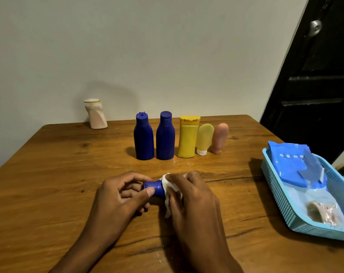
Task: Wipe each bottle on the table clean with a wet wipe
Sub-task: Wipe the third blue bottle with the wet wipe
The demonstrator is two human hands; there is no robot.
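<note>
A small blue bottle (155, 187) lies sideways just above the wooden table (49, 174), held between both hands. My left hand (120, 196) pinches its cap end with thumb and fingers. My right hand (191, 198) wraps a white wet wipe (168, 186) around the rest of the bottle, hiding most of it. Behind stand two tall blue bottles (143, 137) (165, 136), a yellow bottle (187, 137), a pale yellow tube (204, 139) and a pink tube (219, 137) in a row. A white-pink bottle (96, 113) stands alone at the back left.
A light blue basket (281, 198) sits at the table's right edge, holding a blue wet-wipe pack (293, 166) and a used crumpled wipe (321, 212). A dark door (315, 75) is at the right; a pale wall is behind.
</note>
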